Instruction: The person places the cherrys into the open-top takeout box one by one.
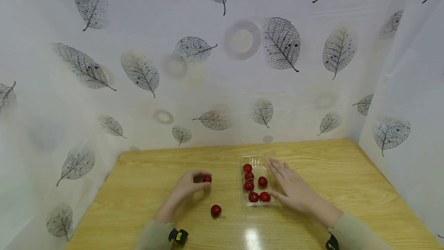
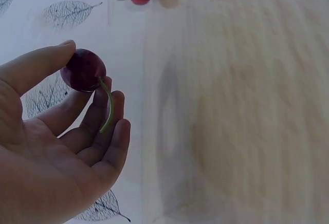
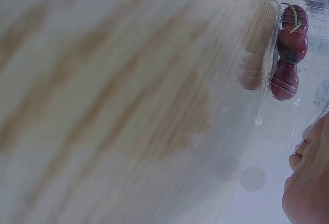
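Observation:
My left hand (image 1: pixel 187 184) pinches a dark red cherry (image 1: pixel 207 179) between thumb and fingers, left of the container. In the left wrist view this cherry's green stem (image 2: pixel 110 106) hangs down over the other, loosely bent fingers. A clear plastic container (image 1: pixel 261 171) holds several red cherries, most along its left side and front. My right hand (image 1: pixel 295 188) lies at the container's right side with fingers extended. Its thumb points at the front right corner, and its fingertips touch the far right edge. The right wrist view shows the container wall (image 3: pixel 261 100) and part of that hand (image 3: pixel 311 175).
Another loose cherry (image 1: pixel 216 210) with a stem lies on the wooden table (image 1: pixel 149 173), in front of the left hand and left of the container. White leaf-patterned sheeting (image 1: pixel 215 84) stands behind the table and at both sides.

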Motion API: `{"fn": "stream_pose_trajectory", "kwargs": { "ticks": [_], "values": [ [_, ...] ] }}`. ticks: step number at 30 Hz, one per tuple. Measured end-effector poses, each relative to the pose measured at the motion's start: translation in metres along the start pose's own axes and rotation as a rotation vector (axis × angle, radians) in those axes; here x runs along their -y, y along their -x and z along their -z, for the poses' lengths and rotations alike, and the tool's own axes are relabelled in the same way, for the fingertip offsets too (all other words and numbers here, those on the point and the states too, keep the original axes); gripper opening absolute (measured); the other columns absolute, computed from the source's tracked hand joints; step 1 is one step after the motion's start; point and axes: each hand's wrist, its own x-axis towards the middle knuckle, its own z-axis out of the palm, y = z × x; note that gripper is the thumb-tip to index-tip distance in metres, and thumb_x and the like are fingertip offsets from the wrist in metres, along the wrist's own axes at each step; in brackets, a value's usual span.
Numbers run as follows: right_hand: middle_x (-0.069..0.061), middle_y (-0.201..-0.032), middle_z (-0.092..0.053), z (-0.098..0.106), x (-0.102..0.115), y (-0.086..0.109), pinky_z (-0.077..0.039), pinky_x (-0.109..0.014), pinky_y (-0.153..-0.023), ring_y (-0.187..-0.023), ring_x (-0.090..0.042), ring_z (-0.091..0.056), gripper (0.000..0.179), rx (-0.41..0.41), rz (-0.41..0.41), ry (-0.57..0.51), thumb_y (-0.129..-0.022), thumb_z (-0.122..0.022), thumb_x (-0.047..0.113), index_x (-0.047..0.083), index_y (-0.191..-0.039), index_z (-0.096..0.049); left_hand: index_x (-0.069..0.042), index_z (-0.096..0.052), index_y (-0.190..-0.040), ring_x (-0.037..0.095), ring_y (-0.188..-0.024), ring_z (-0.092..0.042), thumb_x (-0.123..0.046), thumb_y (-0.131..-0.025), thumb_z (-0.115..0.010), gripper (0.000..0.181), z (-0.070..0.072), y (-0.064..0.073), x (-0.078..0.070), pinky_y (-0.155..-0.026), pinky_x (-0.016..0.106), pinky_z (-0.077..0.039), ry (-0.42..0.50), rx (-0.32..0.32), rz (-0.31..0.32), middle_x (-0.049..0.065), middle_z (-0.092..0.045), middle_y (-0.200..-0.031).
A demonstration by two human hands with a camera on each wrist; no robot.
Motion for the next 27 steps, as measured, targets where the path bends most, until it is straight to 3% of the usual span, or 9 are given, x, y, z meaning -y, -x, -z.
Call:
{"fn": "stream_pose_trajectory", "kwargs": {
  "ticks": [4, 8, 19, 27],
  "values": [
    [-0.011, -0.157, -0.014, -0.001, -0.001, 0.001, -0.020, -0.049, -0.114, -0.144, -0.027, -0.014, 0.082, -0.012, 0.012, 0.001, -0.092, -0.050, 0.051, 0.005, -0.150, -0.014, -0.011, -0.066, -0.112, 0.016, -0.092, -0.059, -0.020, -0.080, -0.075, 0.034, -0.008, -0.011, -0.015, -0.082, 0.031, -0.050, -0.077, 0.006, -0.080, 0.003, -0.066, -0.102],
    [-0.012, -0.157, -0.014, -0.001, -0.003, 0.001, -0.021, -0.049, -0.114, -0.144, -0.028, -0.015, 0.081, -0.020, 0.021, 0.000, -0.092, -0.050, 0.051, 0.003, -0.149, -0.018, -0.012, -0.067, -0.112, 0.016, -0.091, -0.061, -0.018, -0.078, -0.076, 0.035, -0.018, -0.021, -0.034, -0.082, 0.029, -0.051, -0.089, 0.055, -0.131, 0.003, -0.068, -0.101],
    [-0.013, -0.157, -0.015, -0.002, -0.005, 0.001, -0.022, -0.050, -0.114, -0.143, -0.029, -0.017, 0.082, -0.035, 0.050, 0.015, -0.092, -0.048, 0.052, 0.002, -0.149, -0.017, -0.009, -0.066, -0.113, 0.014, -0.089, -0.061, -0.012, -0.076, -0.077, 0.038, -0.049, -0.038, -0.069, -0.079, 0.023, -0.052, -0.045, 0.167, -0.204, 0.000, -0.067, -0.099],
    [-0.011, -0.157, -0.013, -0.003, -0.006, 0.000, -0.020, -0.050, -0.114, -0.144, -0.027, -0.014, 0.084, -0.032, 0.047, 0.013, -0.092, -0.051, 0.051, 0.006, -0.150, -0.012, -0.012, -0.069, -0.108, 0.010, -0.085, -0.061, -0.012, -0.073, -0.079, 0.037, -0.070, -0.044, -0.084, -0.076, 0.020, -0.051, -0.102, 0.174, -0.236, -0.002, -0.068, -0.098]
  ]
}}
